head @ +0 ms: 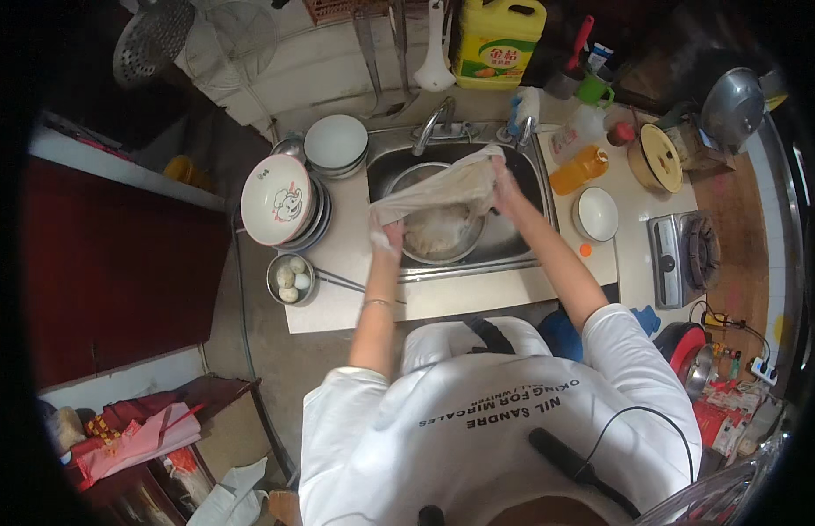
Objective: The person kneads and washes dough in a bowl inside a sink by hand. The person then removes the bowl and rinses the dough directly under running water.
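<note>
A wet pale cloth (440, 187) is stretched between my two hands above the steel sink (512, 230). My left hand (391, 238) grips its lower left end, and my right hand (503, 187) grips its upper right end. Under the cloth, a round metal basin (476, 246) sits in the sink with cloudy water and something pale (437, 233) in it; I cannot tell what that is. The curved faucet (434, 125) stands behind the cloth at the sink's back edge.
Stacked bowls (276, 200), white bowls (335, 143) and a metal bowl of eggs (290, 279) with chopsticks (342, 279) beside it stand left. To the right are an orange liquid bottle (578, 171), a white bowl (595, 214) and a gas stove (685, 260). A yellow jug (499, 46) stands behind.
</note>
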The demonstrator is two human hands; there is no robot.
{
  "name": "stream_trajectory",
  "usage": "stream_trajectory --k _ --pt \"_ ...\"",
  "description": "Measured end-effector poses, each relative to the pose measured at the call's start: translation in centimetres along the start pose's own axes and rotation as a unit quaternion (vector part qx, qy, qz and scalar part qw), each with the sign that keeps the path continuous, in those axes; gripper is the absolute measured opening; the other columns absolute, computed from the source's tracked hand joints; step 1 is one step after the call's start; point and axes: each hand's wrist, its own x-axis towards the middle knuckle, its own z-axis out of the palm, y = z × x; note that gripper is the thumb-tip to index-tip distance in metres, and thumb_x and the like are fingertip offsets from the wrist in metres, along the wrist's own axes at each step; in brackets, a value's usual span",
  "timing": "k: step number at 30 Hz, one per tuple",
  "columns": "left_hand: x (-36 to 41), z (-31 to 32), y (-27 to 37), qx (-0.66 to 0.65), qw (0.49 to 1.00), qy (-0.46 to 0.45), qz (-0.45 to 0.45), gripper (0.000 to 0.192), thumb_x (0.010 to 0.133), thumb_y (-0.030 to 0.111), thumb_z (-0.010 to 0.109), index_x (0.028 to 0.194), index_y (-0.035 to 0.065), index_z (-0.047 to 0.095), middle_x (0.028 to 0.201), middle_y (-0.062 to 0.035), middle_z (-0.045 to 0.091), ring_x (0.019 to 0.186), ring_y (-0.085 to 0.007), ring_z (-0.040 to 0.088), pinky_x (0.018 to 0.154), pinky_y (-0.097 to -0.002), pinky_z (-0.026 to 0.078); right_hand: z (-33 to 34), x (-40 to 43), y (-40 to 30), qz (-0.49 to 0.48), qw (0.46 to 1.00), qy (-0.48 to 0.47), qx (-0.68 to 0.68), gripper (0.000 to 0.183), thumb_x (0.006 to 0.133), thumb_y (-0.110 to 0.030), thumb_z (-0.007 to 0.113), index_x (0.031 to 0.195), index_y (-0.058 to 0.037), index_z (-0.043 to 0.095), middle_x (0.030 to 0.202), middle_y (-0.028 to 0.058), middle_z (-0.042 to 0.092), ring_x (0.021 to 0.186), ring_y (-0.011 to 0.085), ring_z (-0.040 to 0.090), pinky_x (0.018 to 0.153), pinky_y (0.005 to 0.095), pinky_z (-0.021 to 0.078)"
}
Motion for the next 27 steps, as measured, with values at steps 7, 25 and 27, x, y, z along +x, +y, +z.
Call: stream_trajectory --k 7,25,27 --pt "-0.6 0.9 -11.5 -0.086 0.983 -0.029 -0.157 0.044 0.084 0.033 0.030 0.117 0.0046 0.036 0.118 -0.0120 0.040 0.107 -0.0259 0.039 0.089 -0.0378 0.033 2.1 1.3 4.2 0.104 0.962 -0.108 0.229 0.039 0.080 -0.032 0.044 0.108 -0.0046 0.044 0.101 0.0085 0.051 0.090 0.0220 0.051 0.079 0.0340 0.0418" --pt "1.7 -1.3 -13.4 0.109 0.988 -0.016 -0.109 0.039 0.086 0.023 0.035 0.120 0.0037 0.031 0.111 -0.0081 0.044 0.100 -0.0180 0.043 0.086 -0.0266 0.034 -7.5 8.1 18.4 -0.265 0.749 0.188 -0.577 0.026 0.069 -0.022 0.056 0.066 0.0037 0.055 0.057 0.0185 0.051 0.057 0.0345 0.051 0.057 0.0422 0.0394" --pt "0.1 0.1 -13.0 0.149 0.967 0.108 -0.177 0.037 0.085 0.022 0.036 0.117 0.0031 0.034 0.108 -0.0075 0.045 0.098 -0.0181 0.043 0.085 -0.0261 0.034 -8.3 7.9 18.7 -0.155 0.815 0.158 -0.536 0.025 0.069 -0.021 0.055 0.071 0.0033 0.055 0.062 0.0195 0.053 0.062 0.0349 0.052 0.061 0.0420 0.0394"
